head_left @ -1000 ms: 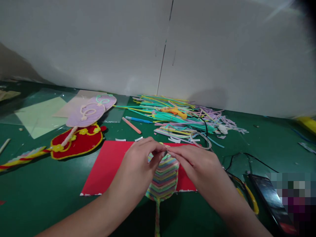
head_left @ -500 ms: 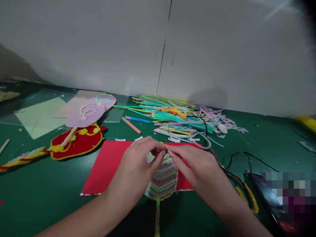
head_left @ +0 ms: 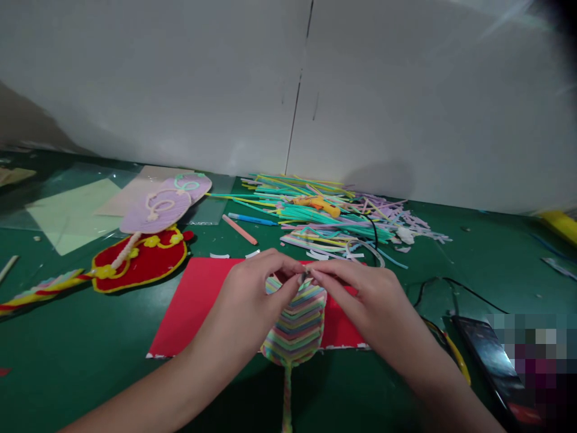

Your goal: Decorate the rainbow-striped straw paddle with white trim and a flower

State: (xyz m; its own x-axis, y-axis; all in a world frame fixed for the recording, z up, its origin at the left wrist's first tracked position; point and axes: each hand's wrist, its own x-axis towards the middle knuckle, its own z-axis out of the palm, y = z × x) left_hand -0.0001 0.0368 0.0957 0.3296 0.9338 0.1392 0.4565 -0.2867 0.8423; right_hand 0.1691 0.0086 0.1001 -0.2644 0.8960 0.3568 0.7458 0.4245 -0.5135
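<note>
A leaf-shaped fan (head_left: pixel 295 331) of pastel pipe cleaners in chevron stripes, with a thin twisted handle (head_left: pixel 287 397), lies partly over a red sheet (head_left: pixel 198 300). At the fan's upper end, my left hand (head_left: pixel 256 294) is closed in a pinch, hiding part of the fan's left side. Facing it, my right hand (head_left: pixel 367 294) also pinches, its fingertips almost meeting the left ones. Something small and dark shows between the fingertips, too small to name.
Pipe cleaners (head_left: pixel 333 225) lie piled at the back with an orange glue gun (head_left: pixel 318 205) among them. Finished lilac (head_left: pixel 155 210) and red (head_left: pixel 160 264) fans are at left. Pink (head_left: pixel 240 230) and blue (head_left: pixel 252 219) pens lie mid-table. A phone (head_left: pixel 487 355) and a black cable (head_left: pixel 473 294) are at right.
My right hand has shifted slightly to the right, its fingertips drawing a little apart from the left ones. My left hand stays nearly in place.
</note>
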